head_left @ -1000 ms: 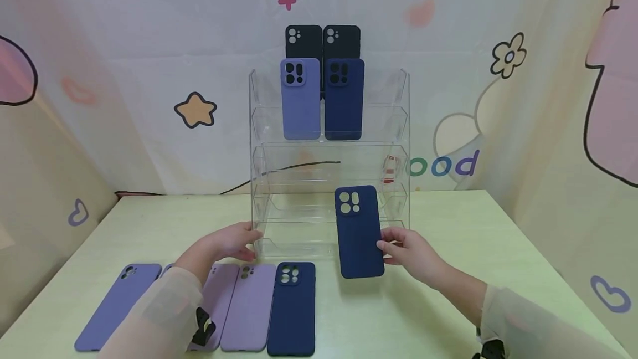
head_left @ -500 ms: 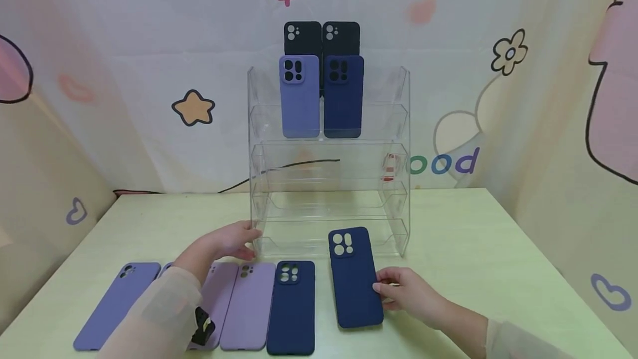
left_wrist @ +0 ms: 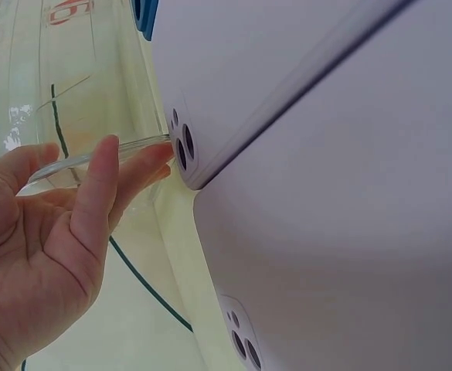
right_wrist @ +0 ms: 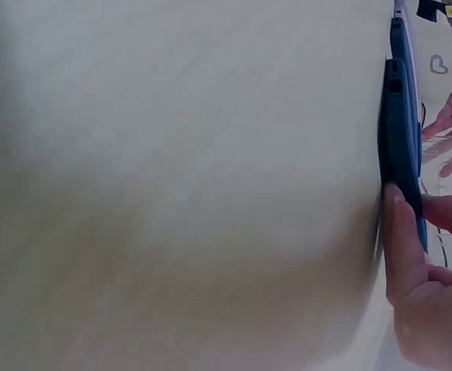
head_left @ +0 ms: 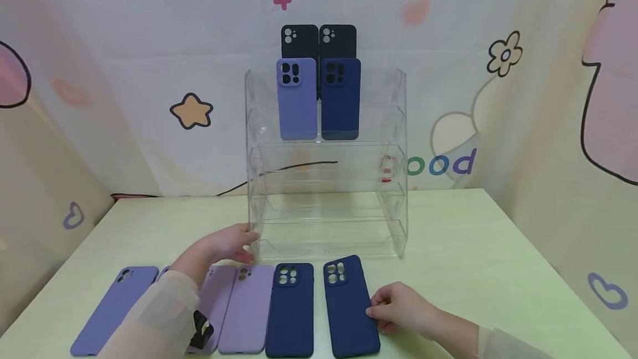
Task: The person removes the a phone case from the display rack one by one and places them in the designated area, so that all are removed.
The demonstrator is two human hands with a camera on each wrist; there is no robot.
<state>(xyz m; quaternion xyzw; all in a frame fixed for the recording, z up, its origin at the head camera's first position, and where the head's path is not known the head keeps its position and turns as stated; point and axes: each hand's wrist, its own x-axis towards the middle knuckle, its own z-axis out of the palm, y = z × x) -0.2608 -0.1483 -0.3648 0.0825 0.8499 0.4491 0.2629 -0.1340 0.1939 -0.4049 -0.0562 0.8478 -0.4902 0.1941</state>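
Observation:
My right hand (head_left: 405, 308) pinches a navy phone case (head_left: 351, 306) by its right edge, low over the table. In the right wrist view, thumb and fingers lie on either side of that case's edge. Just left of it, a second navy phone case (head_left: 290, 310) lies flat. My left hand (head_left: 225, 242) grips the left side panel of a clear tiered display rack (head_left: 329, 248) near its bottom; in the left wrist view the panel's edge runs between thumb and fingers. Light purple phone cases (head_left: 247, 309) lie beneath the left forearm, partly hidden by the sleeve.
On the rack's upper tiers stand a lavender-blue case (head_left: 297, 107), a navy case (head_left: 340, 107) and two black cases (head_left: 300, 40) behind them. A blue-violet case (head_left: 116, 310) lies at the table's left. Patterned cloth (head_left: 149, 26) hangs behind the table (head_left: 473, 254).
My right hand has brought the navy phone case down from in front of the rack toward the near table, beside the other navy case. The left hand keeps its grip on the rack.

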